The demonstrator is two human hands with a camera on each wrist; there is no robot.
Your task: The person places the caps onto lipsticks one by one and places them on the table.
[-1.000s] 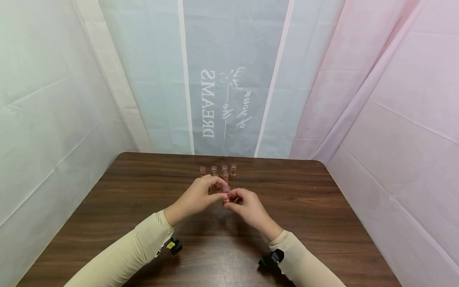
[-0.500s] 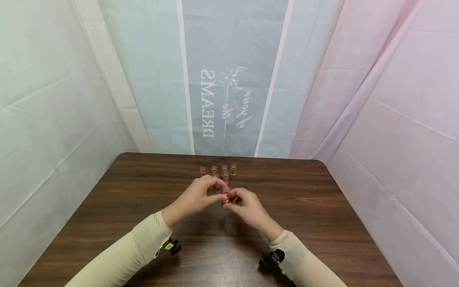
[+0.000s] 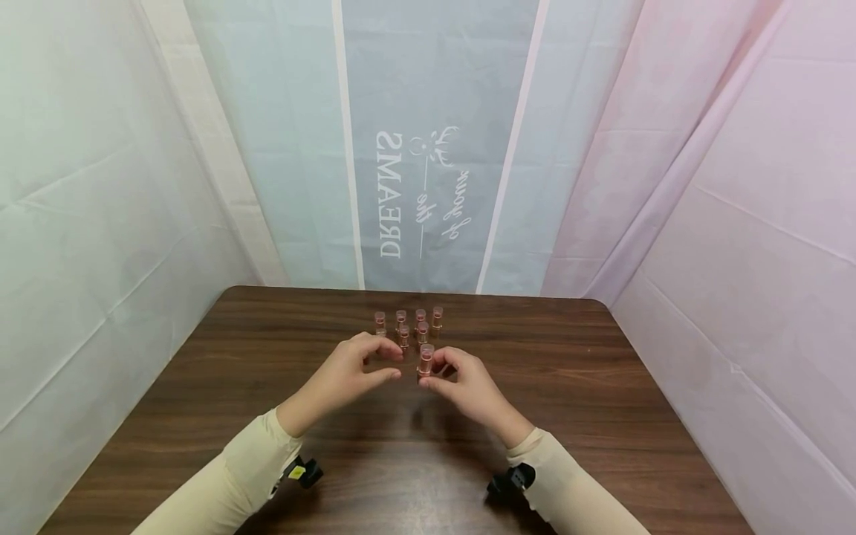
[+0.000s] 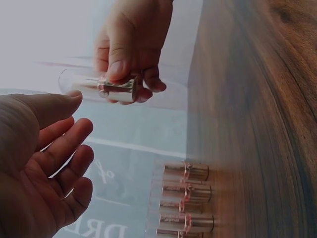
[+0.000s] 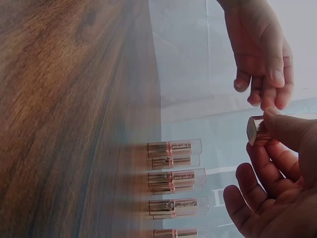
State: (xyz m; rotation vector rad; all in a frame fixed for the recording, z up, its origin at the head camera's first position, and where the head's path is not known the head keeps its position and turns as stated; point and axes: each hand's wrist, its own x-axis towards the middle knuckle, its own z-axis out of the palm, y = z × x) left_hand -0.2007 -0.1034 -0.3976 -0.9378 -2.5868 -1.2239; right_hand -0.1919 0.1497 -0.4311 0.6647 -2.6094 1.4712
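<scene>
A lipstick (image 3: 426, 361) with a rose-gold base and a clear cap is held upright in front of the other lipsticks. My right hand (image 3: 471, 386) pinches its base between thumb and fingers. In the left wrist view the lipstick's gold base (image 4: 121, 91) shows shiny under the right thumb. My left hand (image 3: 344, 377) is a short way to the left, thumb and fingers spread apart, holding nothing. Behind the hands, several matching lipsticks stand upright on the table, including one nearer lipstick (image 3: 404, 339) close to the left fingertips and another (image 3: 423, 334) beside it.
At the back a row of lipsticks includes a leftmost one (image 3: 380, 322) and a rightmost one (image 3: 438, 318). The dark wood table (image 3: 568, 401) ends at a printed cloth backdrop (image 3: 428, 89). White cloth walls (image 3: 749, 245) close in both sides.
My left hand has let go of the lipstick and drawn back to the left, its fingers parting. The right hand keeps hold of the lipstick, shifted slightly right.
</scene>
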